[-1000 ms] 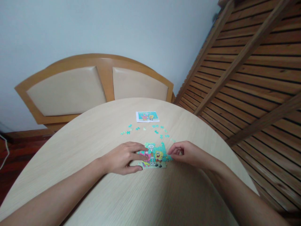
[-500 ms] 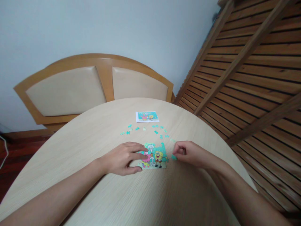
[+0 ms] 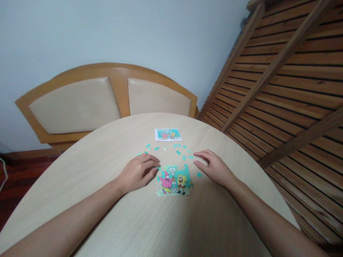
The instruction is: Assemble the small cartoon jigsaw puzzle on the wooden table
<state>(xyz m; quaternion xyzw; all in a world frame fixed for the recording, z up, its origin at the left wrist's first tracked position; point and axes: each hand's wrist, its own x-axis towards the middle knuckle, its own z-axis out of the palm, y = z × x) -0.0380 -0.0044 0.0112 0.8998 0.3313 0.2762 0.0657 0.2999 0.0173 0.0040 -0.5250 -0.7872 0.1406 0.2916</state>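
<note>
A partly assembled jigsaw puzzle (image 3: 174,181) lies flat on the table, showing a pink starfish, a tall pale figure and a yellow sponge character on teal. Just left of its upper corner is my left hand (image 3: 139,172), fingers loosely bent and apart. A teal bit shows by its fingertips; whether they touch it I cannot tell. My right hand (image 3: 214,167) is open at the puzzle's upper right, thumb apart from the fingers, its fingertips near a loose teal piece (image 3: 190,157). Below that hand lies another puzzle piece (image 3: 199,175).
Several loose pieces, among them a pale one (image 3: 164,148), are scattered in an arc beyond the puzzle. Behind them lies a picture card (image 3: 168,134) of the same characters. A padded headboard (image 3: 77,103) and a slatted wooden panel (image 3: 268,85) stand past the round table (image 3: 128,221).
My left hand has lifted off the puzzle and shifted up and left. My right hand has moved up, its pinched fingers now spread. The teal piece at the right is fully visible.
</note>
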